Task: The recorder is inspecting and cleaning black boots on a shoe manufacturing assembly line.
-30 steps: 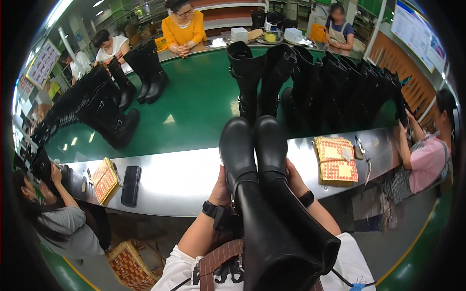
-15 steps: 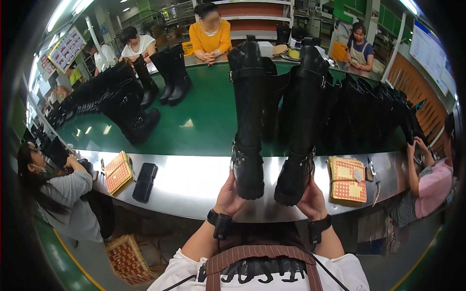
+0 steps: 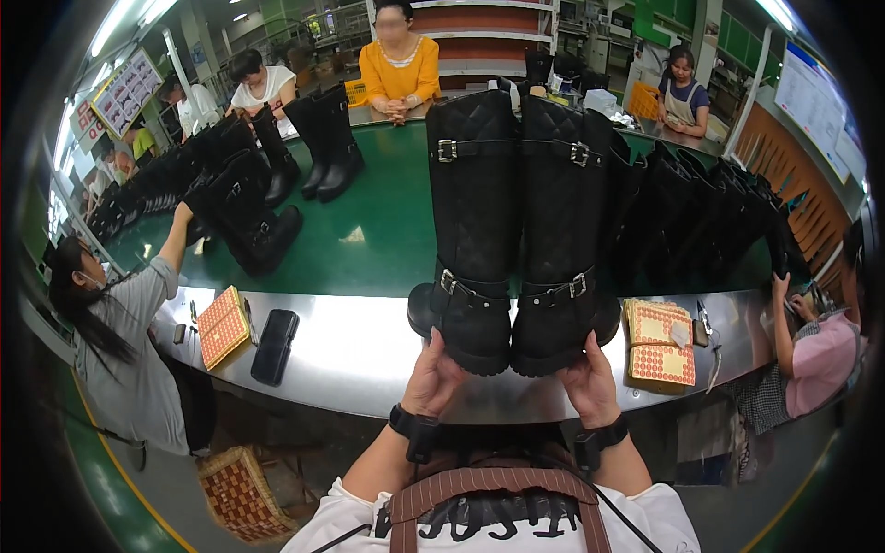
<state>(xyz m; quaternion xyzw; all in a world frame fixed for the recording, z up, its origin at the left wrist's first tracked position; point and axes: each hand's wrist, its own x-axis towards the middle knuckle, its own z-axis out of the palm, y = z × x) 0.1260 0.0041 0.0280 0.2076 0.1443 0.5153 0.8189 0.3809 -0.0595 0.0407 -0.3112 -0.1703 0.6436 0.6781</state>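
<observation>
Worktop point(image 3: 359, 346) spans mid-frame. Over its metal edge, centre: black left boot point(image 3: 475, 207) and right boot point(image 3: 562, 207), upright side by side. Change: they've rotated; toes now point outward, buckled quilted sides face the wearer, so those sides are readable. Left hand point(image 3: 435, 380) and right hand point(image 3: 592, 380) both part-curled, gripping the boots low down; fingers mostly hidden below, thumbs up.
</observation>
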